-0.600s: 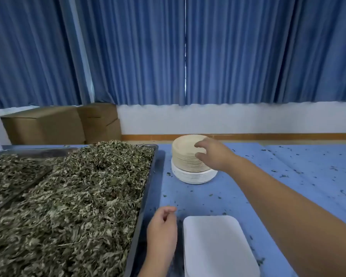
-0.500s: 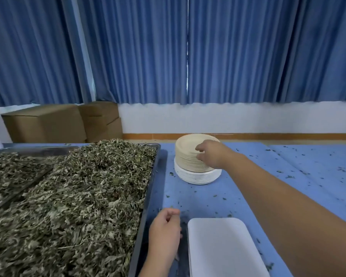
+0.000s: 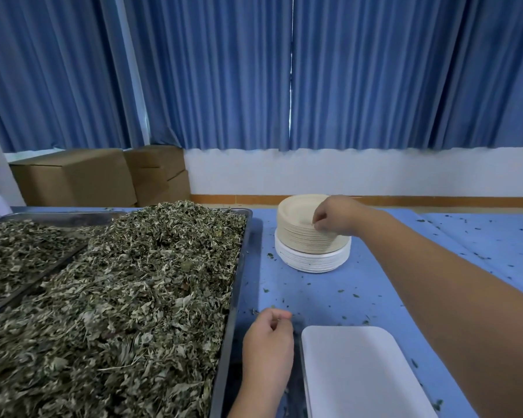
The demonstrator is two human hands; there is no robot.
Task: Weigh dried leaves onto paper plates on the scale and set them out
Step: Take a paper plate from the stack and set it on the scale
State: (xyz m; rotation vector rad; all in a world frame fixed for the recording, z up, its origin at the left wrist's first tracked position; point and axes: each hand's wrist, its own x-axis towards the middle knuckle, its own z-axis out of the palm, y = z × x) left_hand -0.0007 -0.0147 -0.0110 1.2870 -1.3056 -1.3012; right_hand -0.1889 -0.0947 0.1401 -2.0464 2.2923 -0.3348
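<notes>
Flecked blue table [image 3: 329, 294], curtains [image 3: 209, 70] — right hand [image 3: 335, 217] pinches plates [image 3: 296, 236], left hand [image 3: 267, 342] loosely curled

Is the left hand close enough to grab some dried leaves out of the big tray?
Probably yes. The left hand rests right beside the tray, and the dried leaves are heaped uncovered just past the tray's low rim. Nothing stands between them.

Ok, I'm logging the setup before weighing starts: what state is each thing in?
Round tan paper plates: stacked on white paper plates.
Right hand: pinches the top tan plate at its rim.
Left hand: loosely curled, holding nothing, beside the scale.
White rectangular scale: bare, no plate on it.
Steel tray: heaped with dried leaves.
</notes>
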